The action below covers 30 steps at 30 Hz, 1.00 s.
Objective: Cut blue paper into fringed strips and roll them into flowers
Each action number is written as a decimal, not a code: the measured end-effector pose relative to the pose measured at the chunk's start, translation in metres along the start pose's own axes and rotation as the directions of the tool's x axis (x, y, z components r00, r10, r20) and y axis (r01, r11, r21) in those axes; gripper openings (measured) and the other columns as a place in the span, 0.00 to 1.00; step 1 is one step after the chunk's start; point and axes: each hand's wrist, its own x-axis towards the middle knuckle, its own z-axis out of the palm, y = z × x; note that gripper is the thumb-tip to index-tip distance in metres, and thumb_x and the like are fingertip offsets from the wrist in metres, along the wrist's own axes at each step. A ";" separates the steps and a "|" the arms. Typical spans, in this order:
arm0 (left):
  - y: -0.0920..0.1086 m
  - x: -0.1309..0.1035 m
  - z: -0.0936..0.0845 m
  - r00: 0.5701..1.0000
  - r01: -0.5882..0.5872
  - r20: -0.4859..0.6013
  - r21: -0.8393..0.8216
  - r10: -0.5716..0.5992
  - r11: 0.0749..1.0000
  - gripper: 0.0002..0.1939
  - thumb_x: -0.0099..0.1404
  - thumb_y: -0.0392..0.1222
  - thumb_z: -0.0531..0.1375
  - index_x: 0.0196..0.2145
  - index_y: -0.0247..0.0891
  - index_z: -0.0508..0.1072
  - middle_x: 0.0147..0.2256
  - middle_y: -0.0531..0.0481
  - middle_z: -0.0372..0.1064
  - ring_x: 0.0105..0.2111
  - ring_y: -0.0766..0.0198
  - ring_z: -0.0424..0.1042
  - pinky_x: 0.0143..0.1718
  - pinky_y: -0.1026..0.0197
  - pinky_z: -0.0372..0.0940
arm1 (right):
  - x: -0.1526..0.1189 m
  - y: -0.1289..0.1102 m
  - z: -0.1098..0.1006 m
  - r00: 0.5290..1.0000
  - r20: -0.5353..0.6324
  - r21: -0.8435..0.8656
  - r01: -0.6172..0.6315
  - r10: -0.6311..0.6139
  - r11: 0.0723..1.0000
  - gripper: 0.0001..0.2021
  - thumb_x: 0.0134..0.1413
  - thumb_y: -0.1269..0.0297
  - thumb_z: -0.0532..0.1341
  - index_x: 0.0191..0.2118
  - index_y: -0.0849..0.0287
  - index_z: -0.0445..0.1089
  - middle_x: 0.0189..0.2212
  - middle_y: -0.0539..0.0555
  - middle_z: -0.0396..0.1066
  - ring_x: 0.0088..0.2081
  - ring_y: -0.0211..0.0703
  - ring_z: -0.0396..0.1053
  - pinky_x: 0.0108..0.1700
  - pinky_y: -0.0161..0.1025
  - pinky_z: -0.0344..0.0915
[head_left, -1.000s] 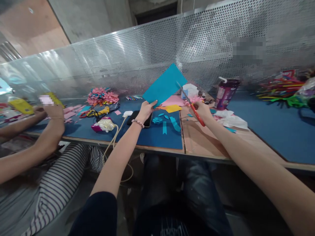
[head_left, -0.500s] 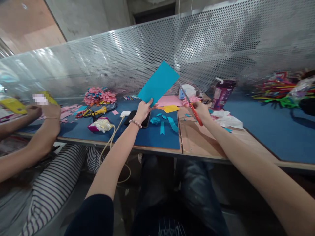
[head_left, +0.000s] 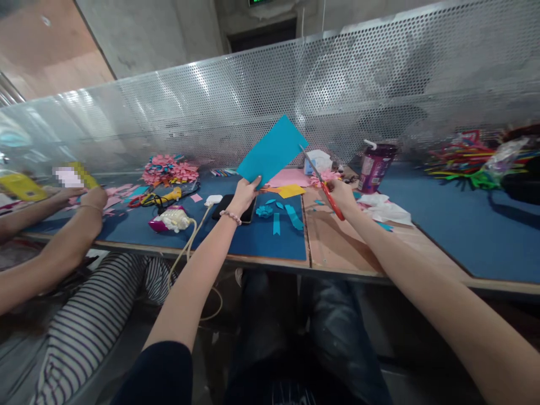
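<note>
Blue sheet (head_left: 274, 149): being pinched at its lower end by left hand (head_left: 245, 194), presumably leaving other edges free; scissors (head_left: 322, 182): being gripped by right hand (head_left: 343, 198) beside sheet's right corner.

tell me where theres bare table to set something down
Most room: the right-hand blue mat, right of the crumpled white tissue and in front of the multicoloured bundle of thin strips. Smaller: front of the flat tan board, right of the turquoise paper cutouts. Crowded: around the left hand, flat black device and turquoise paper flower.
</note>
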 end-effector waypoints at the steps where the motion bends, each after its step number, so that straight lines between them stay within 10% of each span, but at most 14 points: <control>1: 0.000 0.000 0.000 1.000 -0.005 0.005 0.001 0.005 1.000 0.15 0.57 0.43 0.66 0.40 0.34 0.72 0.34 0.45 0.74 0.30 0.63 0.75 0.33 0.61 0.69 | 0.000 0.000 0.000 1.000 0.001 0.003 0.000 0.000 1.000 0.13 0.47 0.62 0.58 0.35 0.66 0.72 0.32 0.63 0.75 0.36 0.54 0.71 0.37 0.40 0.62; 30: -0.003 0.001 -0.005 0.996 -0.070 0.061 0.170 0.060 0.983 0.18 0.54 0.50 0.65 0.37 0.33 0.73 0.32 0.45 0.72 0.26 0.64 0.70 0.26 0.63 0.64 | -0.005 -0.002 -0.002 0.998 0.003 0.176 0.059 -0.061 0.983 0.09 0.47 0.60 0.58 0.30 0.62 0.68 0.26 0.56 0.71 0.31 0.45 0.65 0.33 0.36 0.57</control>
